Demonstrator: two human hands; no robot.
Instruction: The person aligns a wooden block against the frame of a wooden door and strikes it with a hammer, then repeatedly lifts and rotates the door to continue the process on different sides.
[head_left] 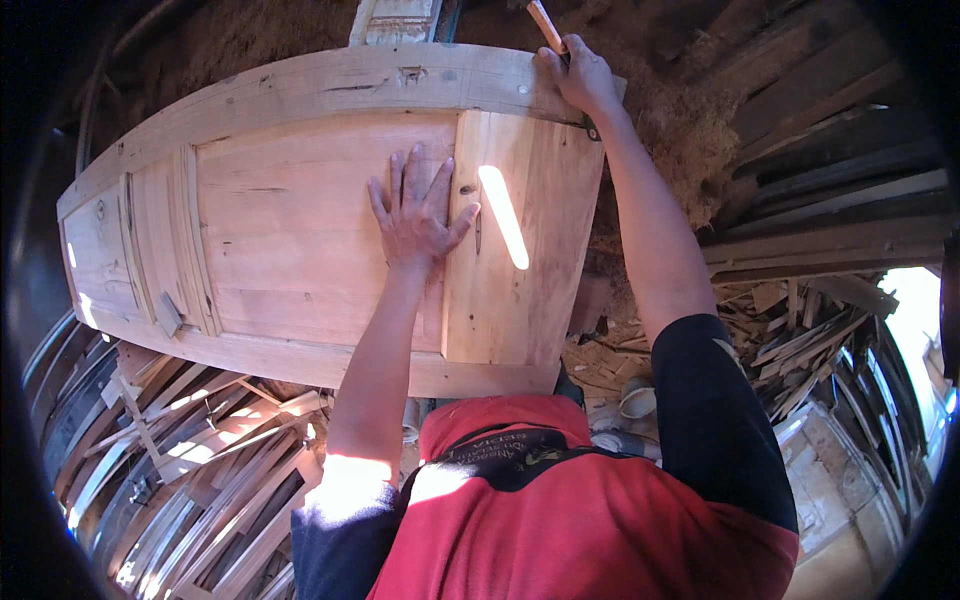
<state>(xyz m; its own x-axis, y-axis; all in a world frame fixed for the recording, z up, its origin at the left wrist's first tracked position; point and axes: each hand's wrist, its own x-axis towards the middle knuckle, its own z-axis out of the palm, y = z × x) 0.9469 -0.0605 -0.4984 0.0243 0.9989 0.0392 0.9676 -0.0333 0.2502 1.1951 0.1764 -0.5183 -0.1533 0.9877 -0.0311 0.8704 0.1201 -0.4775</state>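
Observation:
A panelled wooden door lies flat in front of me, its long side running left to right. My left hand rests palm down on it with fingers spread, beside the edge of the wide pale end rail. At the far right corner, my right hand is closed around a wooden-handled tool. The handle sticks up past the door's far edge; the rest is mostly hidden by the hand. A small dark piece shows at the door's right edge below that hand; I cannot tell whether it belongs to the tool.
A small wood block sits on the door's left part. Stacked wood strips fill the lower left, with more scraps at the right. Shavings heap beyond the door. A pale support shows behind the far edge.

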